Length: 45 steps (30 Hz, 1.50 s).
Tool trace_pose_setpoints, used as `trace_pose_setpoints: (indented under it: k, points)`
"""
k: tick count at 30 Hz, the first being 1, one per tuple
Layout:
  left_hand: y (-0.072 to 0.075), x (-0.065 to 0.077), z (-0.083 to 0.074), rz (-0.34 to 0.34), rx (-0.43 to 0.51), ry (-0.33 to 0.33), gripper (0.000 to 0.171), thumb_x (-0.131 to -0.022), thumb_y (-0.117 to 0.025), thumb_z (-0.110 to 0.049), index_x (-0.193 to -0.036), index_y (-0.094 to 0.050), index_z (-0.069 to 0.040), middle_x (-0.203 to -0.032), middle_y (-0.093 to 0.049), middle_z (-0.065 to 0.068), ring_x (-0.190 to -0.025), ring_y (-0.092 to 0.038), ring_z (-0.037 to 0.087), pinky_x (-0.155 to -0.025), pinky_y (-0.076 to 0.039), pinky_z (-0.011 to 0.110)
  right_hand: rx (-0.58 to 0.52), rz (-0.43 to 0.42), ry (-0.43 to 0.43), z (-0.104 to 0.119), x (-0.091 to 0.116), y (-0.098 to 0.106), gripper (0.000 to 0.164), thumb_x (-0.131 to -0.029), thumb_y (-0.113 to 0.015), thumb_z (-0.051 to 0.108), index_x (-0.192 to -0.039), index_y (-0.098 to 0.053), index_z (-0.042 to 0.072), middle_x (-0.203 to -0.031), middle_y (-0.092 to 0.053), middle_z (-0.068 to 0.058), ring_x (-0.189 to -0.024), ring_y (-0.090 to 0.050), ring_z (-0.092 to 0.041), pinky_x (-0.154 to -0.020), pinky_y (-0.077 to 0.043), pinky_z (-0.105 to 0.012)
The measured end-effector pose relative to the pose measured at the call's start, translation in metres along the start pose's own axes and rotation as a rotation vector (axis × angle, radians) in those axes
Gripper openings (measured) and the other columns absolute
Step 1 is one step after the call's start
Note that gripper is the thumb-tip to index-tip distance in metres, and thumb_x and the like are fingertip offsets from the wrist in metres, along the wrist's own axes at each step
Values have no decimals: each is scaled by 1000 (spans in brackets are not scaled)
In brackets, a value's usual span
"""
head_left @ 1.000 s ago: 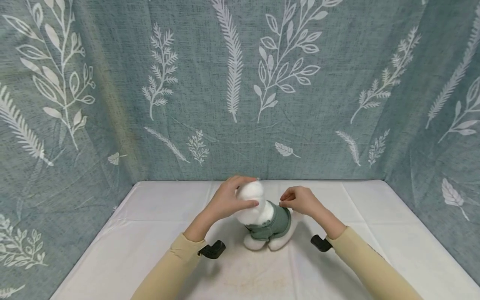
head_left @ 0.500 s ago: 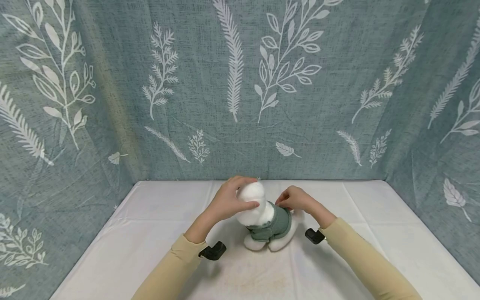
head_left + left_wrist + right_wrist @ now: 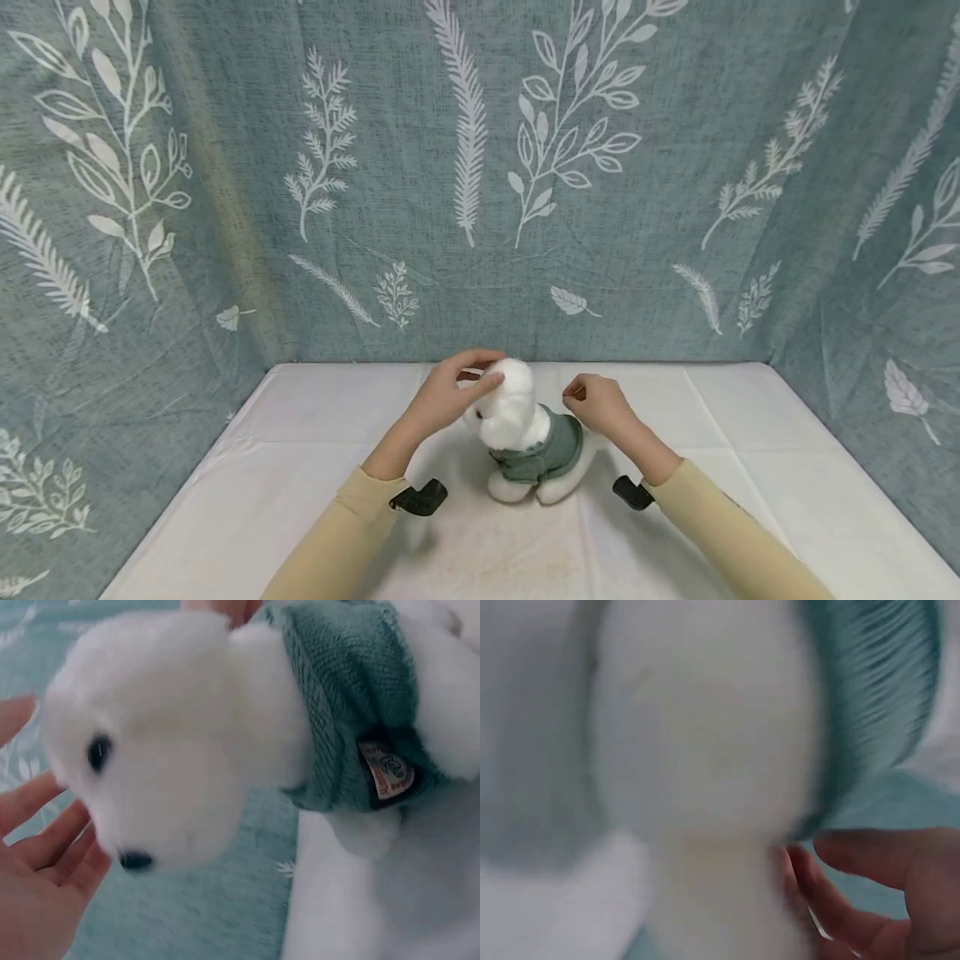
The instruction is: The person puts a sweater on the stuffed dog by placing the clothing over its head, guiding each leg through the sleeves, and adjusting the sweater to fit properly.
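A white stuffed animal in a green knitted sweater stands on the table, its head turned left. The left wrist view shows a black eye, a black nose and a label sewn on the sweater. My left hand lies at the far left side of its head, thumb spread apart from fingers that lie alongside the face. Behind the animal's back, my right hand hovers close over the sweater with loosely bent fingers. In the right wrist view its thumb is right at the sweater's hem.
A white cloth with creases and a faint brownish stain covers the table. Blue-green curtains with white leaf prints enclose the back and both sides. Dark wrist devices sit under both sleeves.
My left hand has loosened from the animal's head and slid left; the head has tipped up, showing an eye. My right hand moved left along the sweater's back, then lifted slightly off it.
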<state>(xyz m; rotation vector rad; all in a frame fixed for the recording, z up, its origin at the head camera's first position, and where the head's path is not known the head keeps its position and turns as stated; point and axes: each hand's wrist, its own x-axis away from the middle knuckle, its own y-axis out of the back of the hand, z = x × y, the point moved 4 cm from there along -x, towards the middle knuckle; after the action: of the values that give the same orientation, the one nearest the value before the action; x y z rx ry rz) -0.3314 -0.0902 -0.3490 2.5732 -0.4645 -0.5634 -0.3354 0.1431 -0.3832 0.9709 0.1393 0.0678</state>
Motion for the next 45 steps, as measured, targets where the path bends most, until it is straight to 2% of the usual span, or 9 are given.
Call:
trace_pose_setpoints:
  k: [3, 6, 11, 16, 20, 23, 31, 37, 45]
  points:
    - [9, -9, 19, -42, 129, 43, 39, -94, -53, -46, -124, -61, -21, -126, -61, 3, -117, -55, 23, -98, -46, 41, -64, -97, 17, 13, 20, 10, 15, -93, -60, 19, -100, -67, 8, -92, -68, -6, -87, -65, -21, -74, -54, -36]
    - [11, -18, 41, -55, 220, 94, 40, -97, -50, -43, -123, -62, -16, -125, -61, 8, -119, -54, 29, -99, -44, 44, -163, -121, 23, 28, 41, 12, 17, -93, -61, 25, -101, -66, 11, -87, -68, -1, -81, -66, -16, -69, -54, -32]
    - [-1, -24, 66, 76, 356, 152, 43, -100, -48, -35, -131, -55, -6, -134, -54, 13, -122, -52, 27, -103, -42, 43, -318, -14, 31, 49, 67, -8, 34, -92, -62, 36, -110, -61, 8, -85, -68, -2, -71, -65, -12, -62, -54, -26]
    - [-15, -20, 71, 205, 460, 129, 47, -101, -44, -33, -138, -47, -4, -142, -46, 14, -121, -51, 17, -99, -44, 35, -334, -3, 61, 58, 73, -28, 54, -88, -63, 46, -120, -52, 4, -100, -64, -4, -83, -64, -12, -70, -54, -27]
    - [-13, -16, 74, 210, 515, 115, 44, -102, -43, -29, -141, -44, -8, -143, -44, 11, -122, -50, 14, -101, -43, 33, -374, -34, 55, 61, 71, -37, 62, -85, -68, 46, -124, -48, 3, -104, -59, -6, -87, -61, -14, -74, -53, -29]
    - [-8, -10, 75, 207, 495, 94, 42, -102, -44, -24, -141, -44, -10, -142, -45, 11, -124, -49, 15, -104, -40, 37, -347, -66, 64, 60, 68, -41, 67, -84, -69, 46, -129, -45, 2, -106, -58, -7, -90, -59, -16, -77, -51, -31]
    - [-1, 4, 72, 85, 384, 29, 36, -92, -63, -15, -126, -54, -9, -121, -59, 4, -111, -56, 16, -97, -45, 40, -347, -194, 123, 35, 47, -39, 58, -87, -67, 39, -130, -47, 5, -117, -59, -11, -108, -59, -24, -90, -51, -39]
    - [-11, 9, 54, -2, 356, 55, 35, -87, -68, -9, -119, -54, -4, -117, -58, 8, -106, -57, 20, -90, -50, 33, -424, -122, 142, 10, 33, -27, 56, -89, -66, 35, -133, -47, 8, -121, -61, -14, -116, -58, -28, -96, -49, -37]
    - [-24, 27, 5, -51, 287, 60, 34, -85, -69, -6, -115, -54, 0, -114, -58, 19, -103, -59, 32, -87, -52, 32, -426, -34, 205, -8, 33, -7, 52, -91, -62, 35, -135, -46, 12, -125, -59, -14, -118, -57, -31, -96, -49, -41]
